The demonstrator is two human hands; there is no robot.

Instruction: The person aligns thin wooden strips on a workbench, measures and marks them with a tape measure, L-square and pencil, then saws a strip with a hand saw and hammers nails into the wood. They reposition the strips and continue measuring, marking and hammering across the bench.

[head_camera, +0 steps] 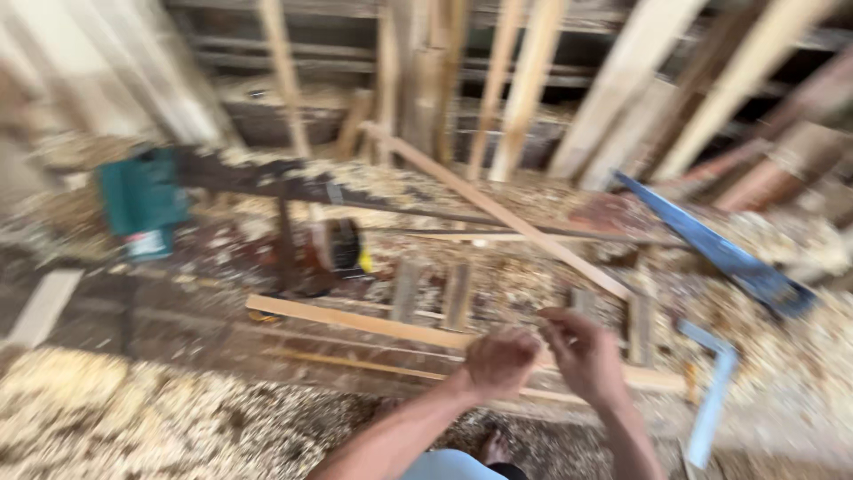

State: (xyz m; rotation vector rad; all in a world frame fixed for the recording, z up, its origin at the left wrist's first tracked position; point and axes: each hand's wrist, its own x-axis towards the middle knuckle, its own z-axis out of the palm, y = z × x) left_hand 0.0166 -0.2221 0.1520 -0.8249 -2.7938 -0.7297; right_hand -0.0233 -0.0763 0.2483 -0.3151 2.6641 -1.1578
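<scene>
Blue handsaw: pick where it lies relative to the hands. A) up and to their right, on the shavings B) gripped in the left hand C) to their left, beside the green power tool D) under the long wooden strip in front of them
A: the blue handsaw lies slanted on the wood shavings, above and right of both hands, left hand and right hand, which do not touch it.

— What lies on the far side of the desk (178, 311)?
— A green power tool (140, 203), a blue handsaw (720, 253), a blue square (715, 391).
— And around it?
— Wood shavings (115, 409) heaped everywhere, timber battens (524, 84) leaning behind.
</scene>
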